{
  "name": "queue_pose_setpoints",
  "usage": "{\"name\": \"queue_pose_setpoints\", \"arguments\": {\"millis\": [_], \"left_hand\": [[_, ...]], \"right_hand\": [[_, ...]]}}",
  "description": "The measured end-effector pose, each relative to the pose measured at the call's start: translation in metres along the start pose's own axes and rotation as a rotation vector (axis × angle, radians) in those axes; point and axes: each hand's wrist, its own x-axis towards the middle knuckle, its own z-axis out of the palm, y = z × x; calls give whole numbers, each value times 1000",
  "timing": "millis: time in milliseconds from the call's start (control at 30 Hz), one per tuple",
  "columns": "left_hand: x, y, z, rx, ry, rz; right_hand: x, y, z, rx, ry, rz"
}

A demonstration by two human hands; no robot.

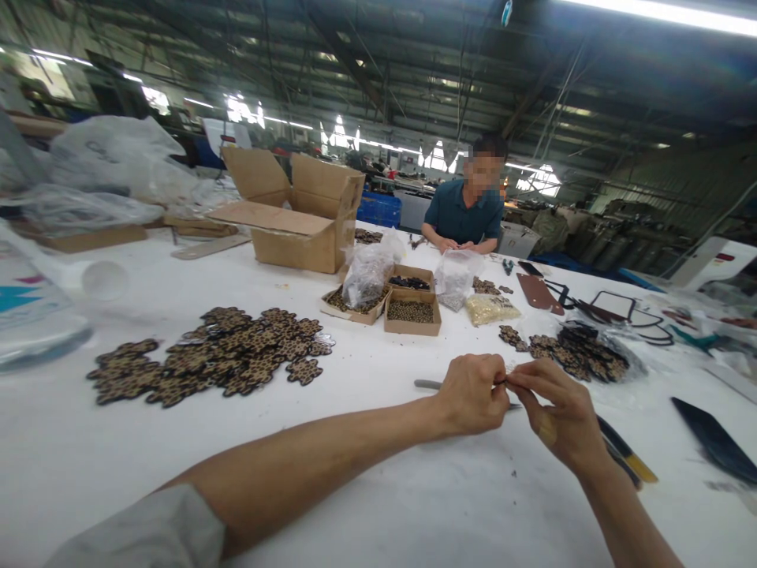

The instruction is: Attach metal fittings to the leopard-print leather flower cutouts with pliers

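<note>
Where the white bench [378, 505] runs leftmost, a clear bag [35, 315] lies at its edge. Next, one heap of leopard-print flower patches [218, 355], dark brown on tan, overlapping flat; too many to count. Behind it, one open carton [296, 217], flaps up. Right of that, three small trays [411, 312] of beads, one bearing a clear pouch [370, 272], with a second pouch [455, 276] and a yellowish packet [490, 309] just beside. One person in a teal shirt [464, 217] sits at the far side.

Centre front: left hand [470, 394], grip narrow, pinching a small piece [507, 377] at the fingertips. Right hand [559, 414], grip likewise narrow, pinches the same piece from the other side. It is held just above the bench and mostly hidden, so its look cannot be told. One thin metal tool [426, 384] lies under the hands.

Further right: a second, smaller heap of patches [568, 355], partly on plastic; one brown leather piece [537, 292]; several dark frames [615, 308]; one dark strip [713, 438] at the edge.
</note>
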Motion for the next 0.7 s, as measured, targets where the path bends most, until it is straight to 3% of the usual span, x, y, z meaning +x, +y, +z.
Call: {"name": "queue_pose_setpoints", "arguments": {"millis": [133, 433, 600, 700], "left_hand": [[-1, -3, 3, -80, 40, -6], [-4, -8, 7, 87, 46, 115], [-5, -7, 7, 41, 67, 91], [-4, -4, 6, -142, 88, 23]], "right_hand": [[1, -4, 0, 35, 6, 77], [-4, -4, 9, 210, 6, 352], [-5, 2, 18, 428, 118, 581], [-3, 2, 23, 530, 191, 661]]}}
